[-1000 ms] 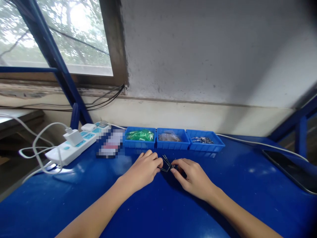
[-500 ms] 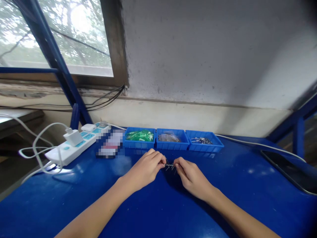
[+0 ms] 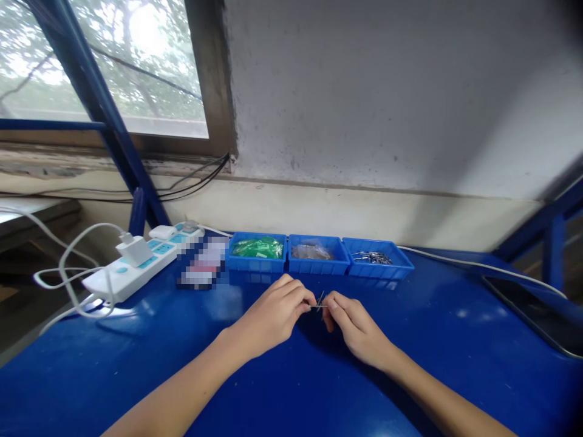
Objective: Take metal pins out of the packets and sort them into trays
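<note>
My left hand [image 3: 280, 309] is closed, thumb and fingertips pinching one end of a thin metal pin [image 3: 319, 306]. The other end lies between the thumb and forefinger of my right hand [image 3: 355, 328], also closed in a pinch. The pin runs roughly level across the short gap between my hands. Just behind it, several slim dark metal pieces [image 3: 321, 297] show in the gap, partly hidden by my fingers; their exact kind is too small to make out.
Three blue bins stand in a row behind my hands: one with green plastic packets [image 3: 258, 247], one with clear bags [image 3: 311, 250], one with thin metal pieces [image 3: 372, 258]. A white power strip [image 3: 136, 267] lies left on the blue table [image 3: 255, 394]; a black phone [image 3: 532, 315] lies right.
My left hand has shifted slightly right, narrowing the gap to my right hand. The right hand's fingers have changed position around the pin's end.
</note>
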Demonstrator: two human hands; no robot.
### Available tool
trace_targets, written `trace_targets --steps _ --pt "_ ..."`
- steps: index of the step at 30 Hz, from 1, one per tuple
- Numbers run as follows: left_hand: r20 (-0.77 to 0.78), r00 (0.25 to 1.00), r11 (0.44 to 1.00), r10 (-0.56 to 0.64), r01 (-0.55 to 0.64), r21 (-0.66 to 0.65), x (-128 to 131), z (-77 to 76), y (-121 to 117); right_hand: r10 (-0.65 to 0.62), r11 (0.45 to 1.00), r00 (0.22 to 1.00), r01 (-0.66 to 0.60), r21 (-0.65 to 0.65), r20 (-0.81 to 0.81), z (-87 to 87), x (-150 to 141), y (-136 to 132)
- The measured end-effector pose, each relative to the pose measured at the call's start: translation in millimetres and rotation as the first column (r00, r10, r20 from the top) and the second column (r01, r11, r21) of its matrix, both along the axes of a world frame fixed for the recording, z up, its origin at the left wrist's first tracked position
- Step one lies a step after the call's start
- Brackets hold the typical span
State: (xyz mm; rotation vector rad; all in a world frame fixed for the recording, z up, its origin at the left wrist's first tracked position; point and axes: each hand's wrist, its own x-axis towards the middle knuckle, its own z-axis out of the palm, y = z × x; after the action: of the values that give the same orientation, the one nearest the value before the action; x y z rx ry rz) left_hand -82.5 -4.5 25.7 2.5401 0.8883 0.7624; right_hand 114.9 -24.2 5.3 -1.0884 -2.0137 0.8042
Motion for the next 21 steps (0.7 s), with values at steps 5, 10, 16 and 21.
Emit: trace_targets --steps 5,10,16,21 --pt "0.006 1.0 1.0 -0.029 0.029 -0.008 1.2 -1.7 -1.2 -0.012 0.995 0.999 0.007 0.096 0.048 -0.4 -0.1 -1.8" --pt "0.014 0.999 0.999 -0.035 0.035 0.004 1.3 -2.2 -1.7 0.012 0.992 0.996 -0.023 0.128 0.088 -0.3 2.2 -3.7" --pt "0.011 1.0 1.0 0.023 -0.024 0.018 0.1 -2.8 0.9 -0.07 0.974 0.985 0.033 0.223 0.159 3.2 6.4 -1.5" --pt "0.096 0.993 0.993 0.071 -0.061 -0.103 2.5 -7.9 -1.5 -0.113 0.93 0.966 0.021 0.368 0.231 -0.5 4.1 -1.3"
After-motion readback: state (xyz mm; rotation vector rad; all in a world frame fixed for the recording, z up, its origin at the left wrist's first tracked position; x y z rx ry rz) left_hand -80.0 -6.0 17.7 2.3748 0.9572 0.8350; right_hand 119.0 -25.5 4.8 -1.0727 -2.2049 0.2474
